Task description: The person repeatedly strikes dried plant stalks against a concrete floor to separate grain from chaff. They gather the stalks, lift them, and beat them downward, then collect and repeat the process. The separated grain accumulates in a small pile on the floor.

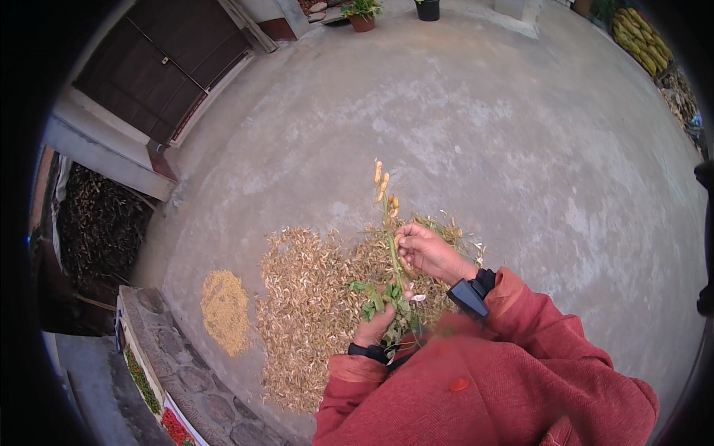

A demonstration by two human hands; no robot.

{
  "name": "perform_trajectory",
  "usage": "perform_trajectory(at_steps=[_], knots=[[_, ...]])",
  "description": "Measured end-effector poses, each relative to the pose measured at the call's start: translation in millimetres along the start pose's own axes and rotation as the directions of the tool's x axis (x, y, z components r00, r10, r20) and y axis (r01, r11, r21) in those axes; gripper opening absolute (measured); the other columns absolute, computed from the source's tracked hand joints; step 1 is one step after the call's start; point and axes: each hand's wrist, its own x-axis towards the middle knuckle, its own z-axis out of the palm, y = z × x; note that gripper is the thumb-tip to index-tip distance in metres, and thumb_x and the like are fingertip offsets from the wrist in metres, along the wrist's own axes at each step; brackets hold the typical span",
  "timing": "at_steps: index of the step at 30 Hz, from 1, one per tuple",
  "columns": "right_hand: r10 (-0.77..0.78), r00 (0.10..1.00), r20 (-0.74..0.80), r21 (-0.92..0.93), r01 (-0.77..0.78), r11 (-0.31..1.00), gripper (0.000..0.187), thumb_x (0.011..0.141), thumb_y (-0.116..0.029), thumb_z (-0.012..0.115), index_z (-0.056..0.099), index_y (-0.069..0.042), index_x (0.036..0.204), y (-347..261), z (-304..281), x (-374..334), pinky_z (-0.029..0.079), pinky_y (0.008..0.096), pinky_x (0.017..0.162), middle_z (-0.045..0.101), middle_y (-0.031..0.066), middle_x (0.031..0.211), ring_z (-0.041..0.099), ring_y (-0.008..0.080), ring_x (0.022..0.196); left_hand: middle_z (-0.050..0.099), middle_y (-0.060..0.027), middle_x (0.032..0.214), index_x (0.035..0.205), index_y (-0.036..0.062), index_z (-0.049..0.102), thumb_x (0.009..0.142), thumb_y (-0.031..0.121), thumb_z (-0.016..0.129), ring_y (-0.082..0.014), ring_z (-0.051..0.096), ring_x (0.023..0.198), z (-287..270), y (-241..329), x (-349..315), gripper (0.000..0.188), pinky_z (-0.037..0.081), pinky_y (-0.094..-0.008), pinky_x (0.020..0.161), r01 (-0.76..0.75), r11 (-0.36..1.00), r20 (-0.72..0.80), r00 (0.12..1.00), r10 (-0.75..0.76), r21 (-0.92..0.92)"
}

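Note:
A green leafy bean stalk (394, 253) stands upright before me, with plump yellow-tan pods (381, 186) along its upper part. My left hand (378, 325) is closed around its lower, leafy end. Higher up, my right hand (431, 255) pinches at one of the pods beside the stem, thumb and fingers together. Green leaves (398, 312) hang over part of my left hand. Beneath both hands spreads a wide layer of dry tan pods (309, 327) on the concrete floor.
Left of the pods lies a small heap of yellow grains or beans (225, 312). A low stone wall (190, 372) borders the lower left. Dark double doors (163, 63) are at the far left, potted plants (362, 18) at the back, and stacked yellow cobs (641, 41) at the far right.

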Motion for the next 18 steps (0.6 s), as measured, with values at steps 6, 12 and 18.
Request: perform_trajectory(at_steps=[6,12,18], knots=[[0.047,0.995,0.090,0.089,-0.055,0.995,0.011,0.087,-0.007,0.052,0.054,-0.006,0.097,-1,-4,0,0.044,0.0222,0.061,0.056,0.0007,0.083,0.053,0.0090,0.072,0.056,0.0021,0.085,0.095,0.0069,0.056,0.080,0.021,0.063,-0.0087,0.050,0.078,-4,-1,-1,0.022,0.042,-0.0242,0.068,0.007,1.000,0.015,1.000,-0.007,-0.013],[0.094,0.991,0.093,-0.007,-0.094,0.996,0.011,0.088,-0.013,0.052,0.054,-0.010,0.099,-11,0,-3,0.040,0.0217,0.058,0.052,-0.0023,0.079,0.048,0.0071,0.066,0.052,-0.0012,0.087,0.097,0.0026,0.053,0.081,0.006,0.049,-0.0111,0.051,0.079,-14,-13,16,0.017,0.042,-0.0249,0.069,-0.361,0.890,0.191,0.929,0.317,0.280],[0.071,0.997,0.044,0.068,-0.074,0.995,0.010,0.089,-0.016,0.052,0.052,-0.010,0.097,-10,18,-7,0.037,0.0211,0.055,0.049,-0.0037,0.075,0.045,0.0060,0.061,0.048,-0.0070,0.081,0.088,0.0017,0.051,0.073,-0.002,0.051,-0.0178,0.050,0.076,-8,-9,23,0.016,0.040,-0.0277,0.066,-0.446,0.654,0.172,0.881,0.440,0.611]])
